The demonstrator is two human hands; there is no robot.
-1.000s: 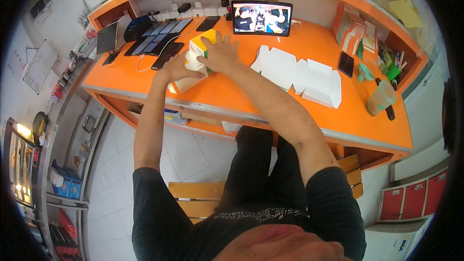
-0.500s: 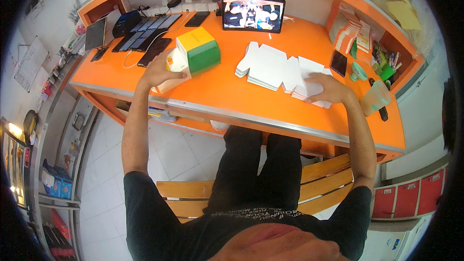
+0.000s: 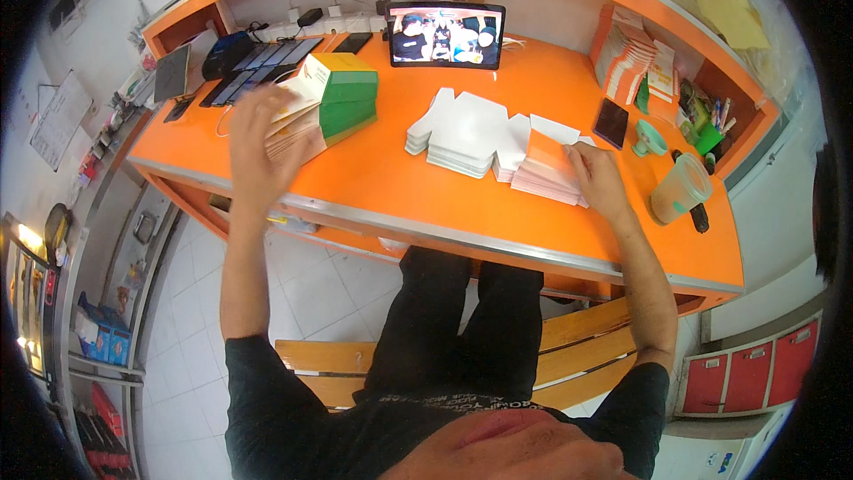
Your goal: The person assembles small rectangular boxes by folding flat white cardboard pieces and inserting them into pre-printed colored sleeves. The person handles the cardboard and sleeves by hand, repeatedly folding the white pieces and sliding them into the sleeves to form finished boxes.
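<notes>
On the orange desk lies a stack of white flattened cartons (image 3: 466, 133). My right hand (image 3: 600, 180) pinches the right-hand part of the top carton, where an orange-tinted panel (image 3: 545, 154) shows raised at a slant. To the left stands a row of folded cartons (image 3: 348, 105), yellow on top and green at the side, pressed together with pale edges toward me. In front of their left end my left hand (image 3: 259, 147) is raised, somewhat blurred, with fingers apart and nothing in it.
A tablet (image 3: 446, 36) stands at the back showing a picture. Several phones (image 3: 253, 71) and cables lie at the back left. At right are a phone (image 3: 610, 123), a small green bowl-like thing (image 3: 650, 138) and a translucent cup (image 3: 681, 188). The desk has a metal front edge (image 3: 426, 236).
My left hand has come off the folded cartons and moved left. My right hand has closed on the top flattened carton, lifting part of it. The whole view has shifted slightly.
</notes>
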